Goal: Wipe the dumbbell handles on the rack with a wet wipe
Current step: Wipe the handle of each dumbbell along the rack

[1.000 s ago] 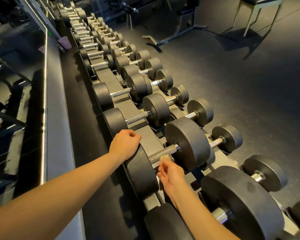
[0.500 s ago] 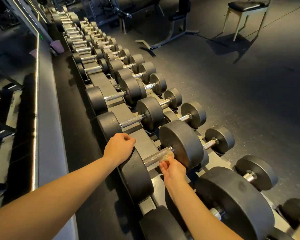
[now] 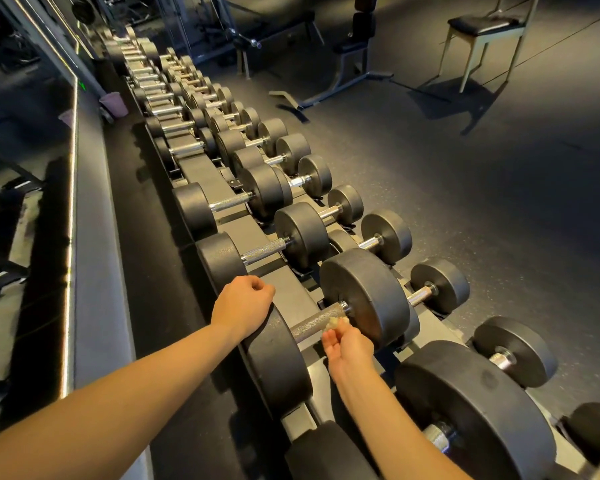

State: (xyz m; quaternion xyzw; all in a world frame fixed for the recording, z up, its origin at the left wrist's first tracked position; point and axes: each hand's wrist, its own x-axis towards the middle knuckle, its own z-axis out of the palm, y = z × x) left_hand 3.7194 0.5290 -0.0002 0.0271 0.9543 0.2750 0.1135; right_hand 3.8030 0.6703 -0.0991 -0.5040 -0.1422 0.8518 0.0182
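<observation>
Head view: the right hand [image 3: 349, 344] pinches a small crumpled wet wipe [image 3: 334, 322] at its fingertips and presses it against the knurled handle [image 3: 310, 323] of the nearest large dumbbell [image 3: 361, 289] on the rack [image 3: 288, 289]. The wipe touches the handle near its right end, just beside the inner face of the right weight head [image 3: 378, 317]. The hand itself lies below the handle, palm turned up. The left hand [image 3: 243, 303] is clenched in a loose fist, grasping nothing that I can see, and rests on the rim of the left weight head [image 3: 278, 362] at the handle's other end.

To do this stroke well, I judge the wad should be spread so it wraps more of the handle. It should then be drawn firmly along the handle toward the left weight head, working into the knurling. With so narrow a contact patch, several passes at different angles round the handle seem needed, its far side included. The resting fist looks well placed to stop the dumbbell rolling.
</observation>
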